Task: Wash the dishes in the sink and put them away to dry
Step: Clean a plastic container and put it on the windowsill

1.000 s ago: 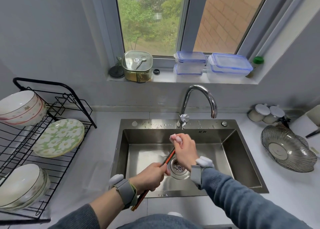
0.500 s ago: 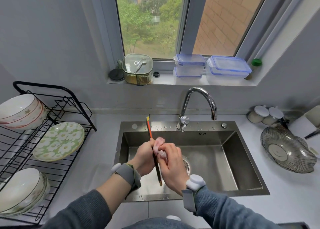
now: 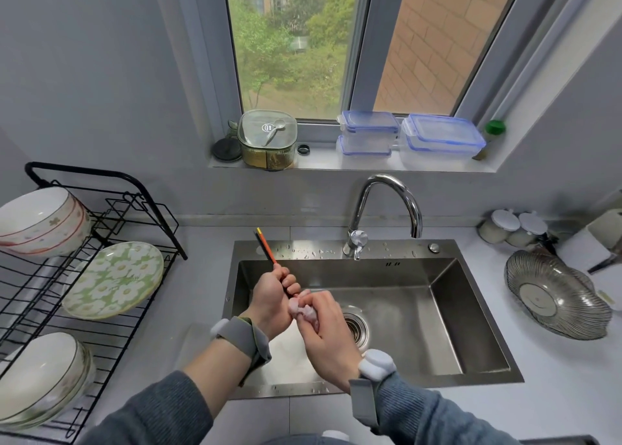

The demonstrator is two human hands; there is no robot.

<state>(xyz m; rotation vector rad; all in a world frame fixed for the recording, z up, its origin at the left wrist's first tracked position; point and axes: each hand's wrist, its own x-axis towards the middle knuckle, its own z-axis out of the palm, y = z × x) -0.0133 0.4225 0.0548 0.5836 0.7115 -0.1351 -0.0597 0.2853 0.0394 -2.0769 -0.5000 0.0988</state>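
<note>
Head view: chopsticks scrubbed over the sink.
The left hand (image 3: 271, 301) gripped the chopsticks (image 3: 266, 245) with curled fingers, tips angled up-left above the sink (image 3: 471, 310); the right hand (image 3: 328, 333) pinched a pink sponge (image 3: 303, 310) against them.

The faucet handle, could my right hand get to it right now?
Probably not freely: the right hand grips a pink cloth around the chopsticks. Nothing blocks the path to the faucet handle.
</note>
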